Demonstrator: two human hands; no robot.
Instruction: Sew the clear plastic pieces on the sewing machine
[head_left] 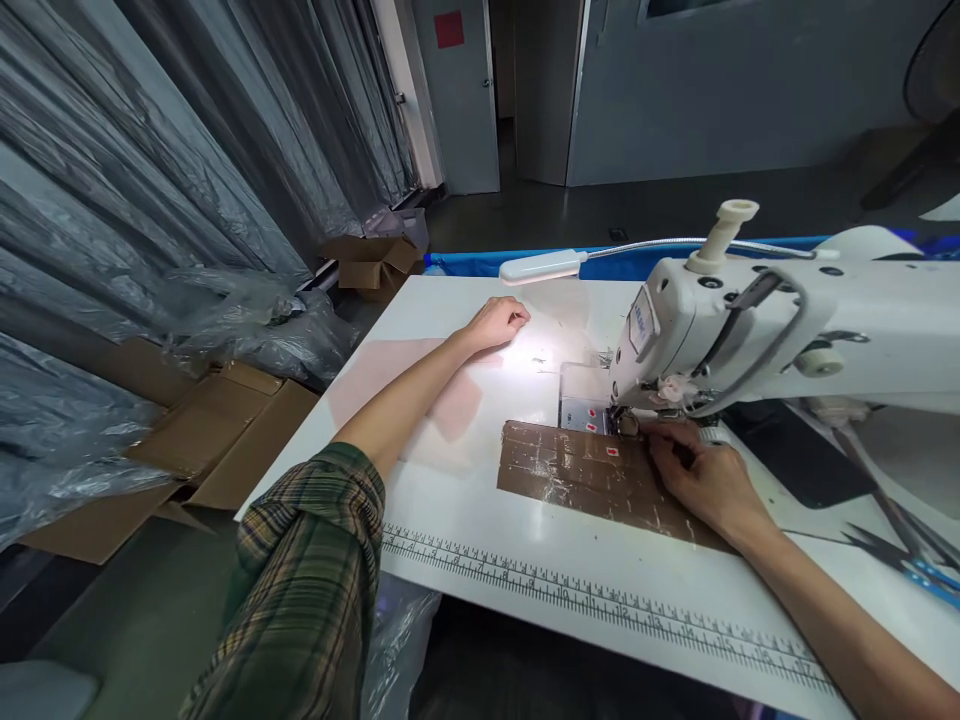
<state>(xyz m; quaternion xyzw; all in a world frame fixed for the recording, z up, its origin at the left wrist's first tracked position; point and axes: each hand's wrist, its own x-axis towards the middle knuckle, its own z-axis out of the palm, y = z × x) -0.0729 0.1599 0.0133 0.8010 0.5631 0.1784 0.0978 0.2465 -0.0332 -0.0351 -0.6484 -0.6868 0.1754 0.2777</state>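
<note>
My left hand [496, 322] rests on the white sewing table [480, 540] with its fingers curled under, lit by the small lamp [541, 266]; whether it holds anything I cannot make out. A pale pink patch [390, 370] on the table surface lies under my forearm. My right hand [701, 470] lies on a brown scuffed plate [585, 470] right by the needle area [622, 420] of the white sewing machine [787, 320], fingers bent and pressed down near the presser foot.
A ruler strip [600, 600] runs along the table's near edge. Scissors [900, 550] lie at the right. Open cardboard boxes [225, 430] and plastic-wrapped goods [112, 200] stand at the left. A grey door [457, 90] is behind.
</note>
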